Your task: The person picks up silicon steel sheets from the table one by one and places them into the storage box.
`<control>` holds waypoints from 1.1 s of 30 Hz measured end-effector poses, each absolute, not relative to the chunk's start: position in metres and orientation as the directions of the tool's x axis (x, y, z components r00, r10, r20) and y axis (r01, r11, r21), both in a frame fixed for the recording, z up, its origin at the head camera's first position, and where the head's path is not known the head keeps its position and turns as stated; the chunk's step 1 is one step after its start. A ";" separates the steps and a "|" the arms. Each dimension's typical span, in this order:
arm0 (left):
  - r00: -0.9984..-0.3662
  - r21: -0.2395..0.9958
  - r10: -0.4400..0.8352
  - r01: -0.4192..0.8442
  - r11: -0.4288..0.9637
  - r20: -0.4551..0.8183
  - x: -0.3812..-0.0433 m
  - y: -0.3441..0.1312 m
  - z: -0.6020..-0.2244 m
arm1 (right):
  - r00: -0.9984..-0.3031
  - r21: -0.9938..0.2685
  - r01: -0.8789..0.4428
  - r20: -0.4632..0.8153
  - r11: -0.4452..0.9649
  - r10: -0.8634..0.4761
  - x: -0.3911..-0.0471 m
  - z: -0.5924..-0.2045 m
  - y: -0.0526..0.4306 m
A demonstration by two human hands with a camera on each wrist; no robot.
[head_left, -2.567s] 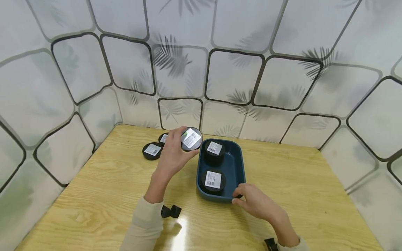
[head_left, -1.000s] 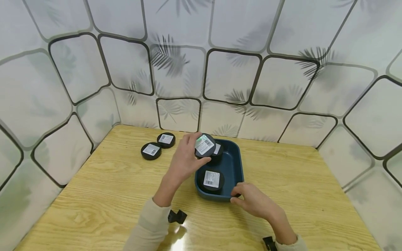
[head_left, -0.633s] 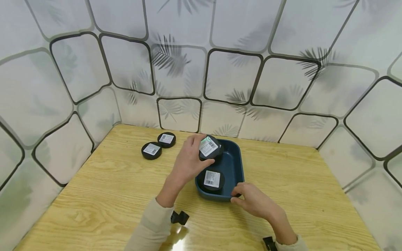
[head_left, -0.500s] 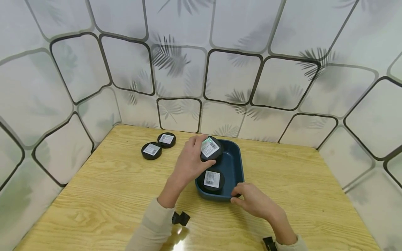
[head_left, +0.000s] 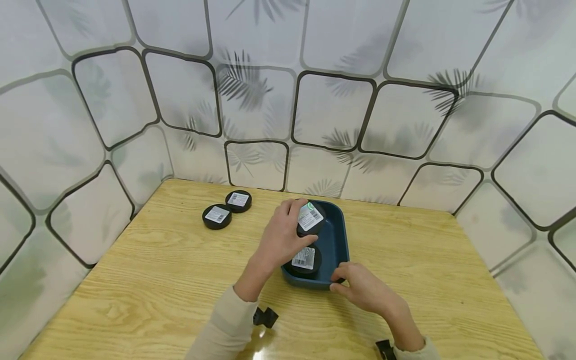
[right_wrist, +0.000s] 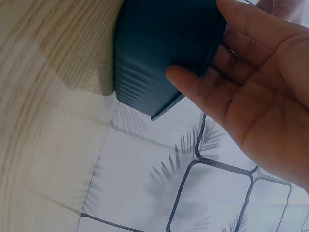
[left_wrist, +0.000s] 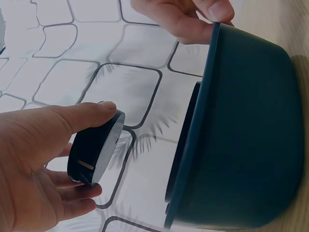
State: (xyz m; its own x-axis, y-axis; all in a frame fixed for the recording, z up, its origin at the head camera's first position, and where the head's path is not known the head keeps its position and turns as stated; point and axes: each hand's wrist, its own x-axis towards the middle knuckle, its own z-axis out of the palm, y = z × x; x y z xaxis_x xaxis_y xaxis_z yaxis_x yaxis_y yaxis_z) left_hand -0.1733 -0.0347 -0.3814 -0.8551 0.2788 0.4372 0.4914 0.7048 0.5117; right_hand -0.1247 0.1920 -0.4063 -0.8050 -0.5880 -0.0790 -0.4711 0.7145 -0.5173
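Note:
My left hand pinches a round, flat black container with a white label between thumb and fingers. It is tilted and held over the dark blue bin; in the left wrist view the held container is apart from the bin's rim. Another labelled black container sits in the near left of the bin, partly covered by my left thumb. The container at the bin's far end is mostly hidden behind the held one. My right hand grips the bin's near right corner, thumb outside the wall.
Two more round black containers, one nearer and one farther, lie close together on the wooden table left of the bin. A patterned curtain stands along the back and sides.
My left hand has carried the black container rightward from beside the bin to above it, most recently a little nearer to me. My right hand has stayed on the bin's corner.

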 end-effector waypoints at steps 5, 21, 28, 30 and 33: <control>-0.861 0.509 0.287 0.485 0.711 0.419 -0.173 -0.030 -0.385 | -0.805 -0.524 -0.467 -0.083 0.713 -0.588 -0.124 -0.405 0.192; -0.876 0.461 0.344 0.472 0.751 0.337 -0.173 -0.014 -0.395 | -0.800 -0.532 -0.464 -0.091 0.708 -0.593 -0.123 -0.402 0.192; -0.880 0.431 0.359 0.467 0.772 0.310 -0.174 -0.008 -0.401 | -0.801 -0.518 -0.476 -0.079 0.711 -0.594 -0.124 -0.403 0.192; -0.881 0.427 0.361 0.466 0.775 0.306 -0.174 -0.007 -0.402 | -0.801 -0.517 -0.477 -0.078 0.711 -0.594 -0.123 -0.403 0.192; -0.885 0.425 0.358 0.459 0.780 0.299 -0.174 -0.005 -0.404 | -0.803 -0.523 -0.469 -0.083 0.711 -0.590 -0.123 -0.403 0.192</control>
State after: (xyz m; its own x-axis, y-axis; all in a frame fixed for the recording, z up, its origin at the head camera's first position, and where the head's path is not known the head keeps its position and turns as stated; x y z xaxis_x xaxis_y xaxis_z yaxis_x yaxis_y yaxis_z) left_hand -0.1741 -0.0050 -0.4038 -0.8846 0.3576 0.2994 0.4591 0.7804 0.4245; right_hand -0.1233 0.1922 -0.4033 -0.8029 -0.5904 -0.0829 -0.4691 0.7115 -0.5232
